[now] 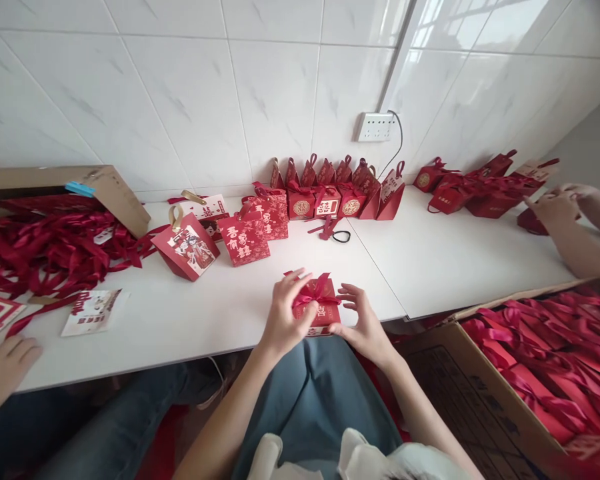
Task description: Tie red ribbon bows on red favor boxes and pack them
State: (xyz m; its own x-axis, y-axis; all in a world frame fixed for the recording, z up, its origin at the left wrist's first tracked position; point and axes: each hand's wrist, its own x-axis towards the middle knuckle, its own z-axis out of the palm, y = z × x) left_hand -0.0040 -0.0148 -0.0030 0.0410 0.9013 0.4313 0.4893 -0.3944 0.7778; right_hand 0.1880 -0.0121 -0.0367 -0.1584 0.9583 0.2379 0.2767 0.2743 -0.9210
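In front of me, at the table's near edge, sits a small red gift box [325, 320] with gold print. A crimson ribbon bow [317, 291] is tied on top. My left hand [287, 313] grips the box's left side, its thumb over the front of the bow and its fingers behind. My right hand [363, 323] is at the box's right side with curved fingers apart. Its thumb lies against the lower right corner and its fingertips are near the ribbon's end.
Red gift boxes [303, 203] line the wall; several triangular ones [190, 250] stand at left. A carton [125, 200] spills ribbons [70, 247]. A box of packed gifts [540, 360] stands at right. Co-workers' hands show at right [555, 203] and left [7, 367]. A black loop [341, 236] lies behind.
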